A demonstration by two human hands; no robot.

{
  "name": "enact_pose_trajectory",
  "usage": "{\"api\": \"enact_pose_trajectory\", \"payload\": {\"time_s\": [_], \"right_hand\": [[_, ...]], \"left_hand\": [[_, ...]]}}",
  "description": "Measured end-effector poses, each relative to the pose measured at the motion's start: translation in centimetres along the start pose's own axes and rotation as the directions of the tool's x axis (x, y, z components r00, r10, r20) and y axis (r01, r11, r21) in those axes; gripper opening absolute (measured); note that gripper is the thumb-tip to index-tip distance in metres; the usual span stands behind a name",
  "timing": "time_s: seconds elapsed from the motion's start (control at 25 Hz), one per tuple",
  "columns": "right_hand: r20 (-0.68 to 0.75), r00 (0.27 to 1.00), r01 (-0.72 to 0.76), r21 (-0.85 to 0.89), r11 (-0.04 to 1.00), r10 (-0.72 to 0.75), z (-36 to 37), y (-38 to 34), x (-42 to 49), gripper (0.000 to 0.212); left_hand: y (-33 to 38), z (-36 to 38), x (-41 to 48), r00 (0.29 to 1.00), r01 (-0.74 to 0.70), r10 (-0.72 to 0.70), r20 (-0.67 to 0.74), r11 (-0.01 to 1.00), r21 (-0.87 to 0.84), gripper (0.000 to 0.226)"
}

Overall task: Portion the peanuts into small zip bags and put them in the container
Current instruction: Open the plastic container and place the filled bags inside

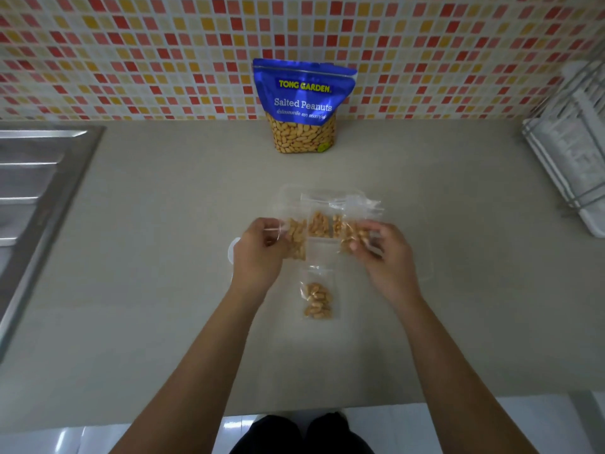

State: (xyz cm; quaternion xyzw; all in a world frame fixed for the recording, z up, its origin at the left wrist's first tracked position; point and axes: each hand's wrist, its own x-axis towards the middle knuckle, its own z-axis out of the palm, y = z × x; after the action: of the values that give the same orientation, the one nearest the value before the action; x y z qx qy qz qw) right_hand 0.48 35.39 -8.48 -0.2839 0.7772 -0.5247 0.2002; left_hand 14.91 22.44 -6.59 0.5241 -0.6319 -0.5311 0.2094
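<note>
A clear plastic container (289,194) sits mid-counter with a filled zip bag of peanuts (319,224) in it. My left hand (258,249) pinches a small peanut-filled zip bag (296,237) at the container's left side. Over the container's right side, a second filled zip bag (348,232) is pinched in my right hand (383,253). Nearer to me, a third small bag of peanuts (317,299) lies flat on the counter. The big blue Salted Peanuts pouch (302,106) stands upright against the tiled wall.
A steel sink drainboard (36,198) borders the counter on the left. A white wire dish rack (569,152) stands at the right. A clear lid (233,250) lies partly hidden under my left hand. The counter's front edge (458,401) runs near my body.
</note>
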Motion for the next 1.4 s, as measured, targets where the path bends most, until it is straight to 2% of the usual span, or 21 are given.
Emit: {"api": "enact_pose_trajectory", "payload": {"time_s": [0.2,0.4,0.52,0.64,0.68,0.76,0.88,0.96,1.12,1.2,1.28,1.36,1.4], "right_hand": [[0.194,0.981,0.067,-0.376,0.924,0.008,3.4,-0.1,6.3,0.04],[0.311,0.948,0.133,-0.578,0.805,0.066,4.4,1.2,7.8,0.042],[0.361,0.933,0.241,-0.645,0.725,0.011,4.5,1.2,8.1,0.035],[0.358,0.933,0.298,-0.713,0.635,-0.036,4.0,1.3,8.6,0.032],[0.369,0.929,0.307,-0.725,0.617,-0.03,3.9,1.2,8.8,0.034],[0.419,0.908,0.341,-0.733,0.588,-0.005,3.8,1.2,9.2,0.036],[0.5,0.866,0.386,-0.692,0.61,0.019,3.8,1.3,9.6,0.039],[0.504,0.864,0.373,-0.653,0.659,0.01,3.7,1.4,9.6,0.04],[0.497,0.868,0.371,-0.663,0.65,0.011,3.9,1.6,9.9,0.044],[0.433,0.901,0.318,-0.626,0.712,-0.021,3.6,0.8,9.5,0.045],[0.309,0.943,0.281,-0.529,0.8,-0.127,3.2,-0.2,7.6,0.036],[0.157,0.974,0.214,-0.437,0.873,-0.161,2.9,-0.5,3.6,0.02],[0.114,0.989,0.137,-0.434,0.891,-0.096,3.0,-0.3,1.2,0.018]], "left_hand": [[2.2,3.3,5.2,0.996,-0.085,0.072,0.052,0.947,0.311,0.03],[1.2,4.5,6.4,0.995,-0.095,0.083,0.046,0.864,0.494,0.035],[1.1,4.9,6.0,0.974,-0.218,0.206,0.099,0.709,0.67,0.035],[0.8,5.0,5.4,0.927,-0.307,0.336,0.165,0.429,0.849,0.034],[0.6,5.0,5.5,0.922,-0.299,0.35,0.165,0.374,0.878,0.033],[0.3,5.0,6.0,0.933,-0.278,0.318,0.167,0.345,0.896,0.031],[-0.7,5.1,7.0,0.948,-0.265,0.269,0.172,0.36,0.895,0.025],[-1.2,5.2,7.3,0.957,-0.245,0.249,0.15,0.416,0.876,0.024],[-1.0,5.3,7.1,0.966,-0.213,0.234,0.108,0.486,0.848,0.022],[-0.7,5.0,6.4,0.945,-0.282,0.305,0.117,0.579,0.765,0.025],[-0.9,4.3,4.9,0.898,-0.373,0.439,0.031,0.723,0.582,0.022],[-1.2,3.5,3.2,0.906,-0.345,0.419,-0.063,0.817,0.463,0.027],[-1.5,3.1,2.6,0.937,-0.278,0.343,-0.068,0.849,0.45,0.032]]}}
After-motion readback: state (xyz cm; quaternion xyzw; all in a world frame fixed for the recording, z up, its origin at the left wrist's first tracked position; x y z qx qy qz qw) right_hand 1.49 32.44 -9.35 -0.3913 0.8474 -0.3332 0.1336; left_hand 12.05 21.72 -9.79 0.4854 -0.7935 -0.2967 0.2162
